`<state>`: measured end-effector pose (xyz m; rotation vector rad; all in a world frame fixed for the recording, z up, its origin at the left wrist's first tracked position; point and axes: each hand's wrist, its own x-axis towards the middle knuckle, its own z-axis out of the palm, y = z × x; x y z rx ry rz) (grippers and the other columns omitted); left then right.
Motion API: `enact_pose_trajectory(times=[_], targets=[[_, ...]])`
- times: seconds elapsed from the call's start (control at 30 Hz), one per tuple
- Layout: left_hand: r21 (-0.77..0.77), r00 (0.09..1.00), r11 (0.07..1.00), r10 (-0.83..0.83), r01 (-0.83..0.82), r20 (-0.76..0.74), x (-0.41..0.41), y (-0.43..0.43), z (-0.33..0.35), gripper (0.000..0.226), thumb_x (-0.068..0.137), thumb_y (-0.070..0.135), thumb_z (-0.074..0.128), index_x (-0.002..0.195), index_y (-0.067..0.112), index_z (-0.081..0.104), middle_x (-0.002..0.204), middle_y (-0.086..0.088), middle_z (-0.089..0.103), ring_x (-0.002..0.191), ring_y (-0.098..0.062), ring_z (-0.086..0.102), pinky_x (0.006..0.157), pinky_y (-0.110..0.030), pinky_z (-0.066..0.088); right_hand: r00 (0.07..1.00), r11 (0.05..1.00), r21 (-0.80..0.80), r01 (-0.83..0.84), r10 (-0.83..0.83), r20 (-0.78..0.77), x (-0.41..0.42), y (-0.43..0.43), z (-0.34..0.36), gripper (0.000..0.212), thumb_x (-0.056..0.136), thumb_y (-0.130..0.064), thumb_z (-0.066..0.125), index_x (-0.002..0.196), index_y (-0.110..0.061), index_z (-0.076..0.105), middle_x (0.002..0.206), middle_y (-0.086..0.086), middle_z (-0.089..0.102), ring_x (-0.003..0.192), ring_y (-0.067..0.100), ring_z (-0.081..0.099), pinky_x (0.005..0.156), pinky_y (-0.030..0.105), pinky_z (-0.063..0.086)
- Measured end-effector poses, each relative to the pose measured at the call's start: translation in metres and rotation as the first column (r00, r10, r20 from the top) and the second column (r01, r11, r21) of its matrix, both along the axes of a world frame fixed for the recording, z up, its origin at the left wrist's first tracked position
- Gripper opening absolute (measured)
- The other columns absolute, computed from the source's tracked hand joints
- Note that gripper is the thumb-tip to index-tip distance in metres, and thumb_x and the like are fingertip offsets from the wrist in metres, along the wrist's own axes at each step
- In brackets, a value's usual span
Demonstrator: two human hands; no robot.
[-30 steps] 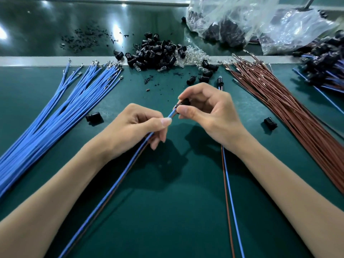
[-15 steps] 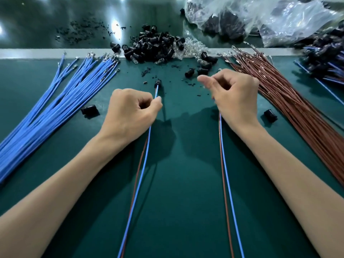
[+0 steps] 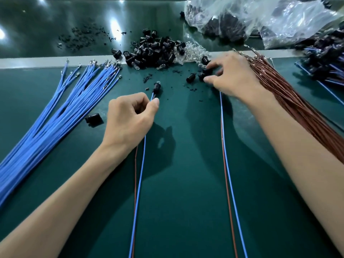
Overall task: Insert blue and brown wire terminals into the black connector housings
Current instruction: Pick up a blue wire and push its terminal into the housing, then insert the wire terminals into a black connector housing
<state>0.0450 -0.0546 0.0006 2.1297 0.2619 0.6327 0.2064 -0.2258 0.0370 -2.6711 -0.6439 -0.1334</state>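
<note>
Left hand [image 3: 128, 120] pinches blue wire [image 3: 139, 174]; right hand [image 3: 234, 77] touches loose black housings [image 3: 190, 77]

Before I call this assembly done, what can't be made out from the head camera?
Head view:
- Terminal seating: hidden inside the black housing above the left hand, which pinches its blue wire.
- Top end of the right wire pair: covered by the right hand.
- Whether that hand grips one of the loose housings: fingers cover it.
- Bag contents: blurred by plastic.
- Far-right pile: cut off by the edge.
</note>
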Motion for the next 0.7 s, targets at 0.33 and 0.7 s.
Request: enact_pose_trajectory(times=[0.33, 0.7], targets=[[0.085, 0.993, 0.991, -0.109, 0.104, 0.047, -0.006, -0.007, 0.002, 0.040, 0.089, 0.023, 0.058, 0.054, 0.006, 0.047, 0.043, 0.001, 0.037, 0.042, -0.009, 0.031, 0.043, -0.015, 0.023, 0.956, 0.994, -0.055, -0.092, 0.103, 0.273, -0.004, 0.000, -0.027, 0.024, 0.091, -0.023, 0.062, 0.113, -0.014, 0.068, 0.115, 0.013, 0.048, 0.114, 0.028, 0.042, 0.096, 0.038, 0.044], [0.405, 0.966, 0.896, -0.242, 0.184, 0.097, -0.005, -0.012, -0.001, 0.046, 0.090, 0.022, 0.056, 0.132, 0.005, 0.049, 0.112, -0.008, 0.062, 0.080, -0.010, 0.058, 0.070, -0.028, 0.050, 0.837, 0.711, 0.650, -0.266, 0.505, -0.210, -0.087, 0.020, -0.006, 0.008, 0.081, -0.008, 0.074, 0.087, -0.009, 0.069, 0.083, 0.001, 0.072, 0.077, 0.008, 0.068, 0.078, 0.025, 0.055]])
